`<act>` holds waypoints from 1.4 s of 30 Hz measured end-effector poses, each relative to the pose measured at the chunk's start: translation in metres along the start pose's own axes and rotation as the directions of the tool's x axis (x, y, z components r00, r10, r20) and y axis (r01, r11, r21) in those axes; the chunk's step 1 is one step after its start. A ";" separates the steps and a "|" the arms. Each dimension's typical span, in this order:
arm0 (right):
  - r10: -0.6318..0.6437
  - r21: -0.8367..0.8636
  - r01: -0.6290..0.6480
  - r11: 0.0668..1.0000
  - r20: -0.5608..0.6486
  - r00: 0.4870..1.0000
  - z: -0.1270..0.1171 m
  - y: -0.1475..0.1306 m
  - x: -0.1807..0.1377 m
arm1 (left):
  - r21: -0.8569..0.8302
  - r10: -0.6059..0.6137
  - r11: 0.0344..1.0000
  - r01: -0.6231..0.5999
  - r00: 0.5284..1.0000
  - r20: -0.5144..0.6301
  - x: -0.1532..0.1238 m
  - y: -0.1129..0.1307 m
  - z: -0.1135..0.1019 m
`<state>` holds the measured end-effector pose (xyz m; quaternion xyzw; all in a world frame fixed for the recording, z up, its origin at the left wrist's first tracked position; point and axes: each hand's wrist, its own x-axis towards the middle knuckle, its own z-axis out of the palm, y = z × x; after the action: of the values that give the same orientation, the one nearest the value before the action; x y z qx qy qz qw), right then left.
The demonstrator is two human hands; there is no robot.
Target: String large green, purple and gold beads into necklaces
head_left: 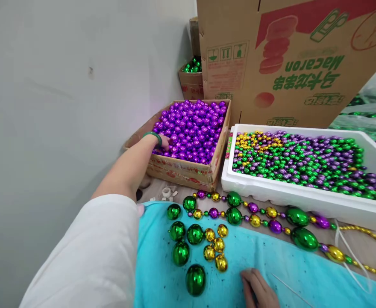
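My left hand (165,143), with a green bangle at the wrist, reaches into a cardboard box (188,171) filled with shiny purple balls (191,124). Its fingers touch the balls near the front left corner and are partly hidden. On the blue cloth (239,256) rests my right hand (260,291), fingers curled in; whatever they might hold is out of sight. A thin white cord (290,288) lies beside it. Left of that hand are several loose green balls (195,280) and smaller gold balls (218,244).
A strung bead garland (255,220) of green, gold and purple runs along the cloth's far edge. Behind it stands a white foam box (271,184) of small mixed beads. A large carton (290,64) rises at the back, beside a box of green balls (192,66). The wall (63,107) is at left.
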<state>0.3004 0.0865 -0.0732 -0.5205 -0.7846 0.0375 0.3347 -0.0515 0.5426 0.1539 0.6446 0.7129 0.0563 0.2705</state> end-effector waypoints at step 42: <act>0.184 0.215 -0.177 0.960 -0.010 0.983 -0.014 -0.026 0.022 | -0.696 0.301 0.717 -0.029 0.914 0.272 -0.111 0.117 0.051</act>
<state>0.2823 0.0893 -0.0414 -0.5514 -0.7202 0.1441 0.3955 0.0784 0.4430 0.1959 0.5617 0.5175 0.2155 0.6085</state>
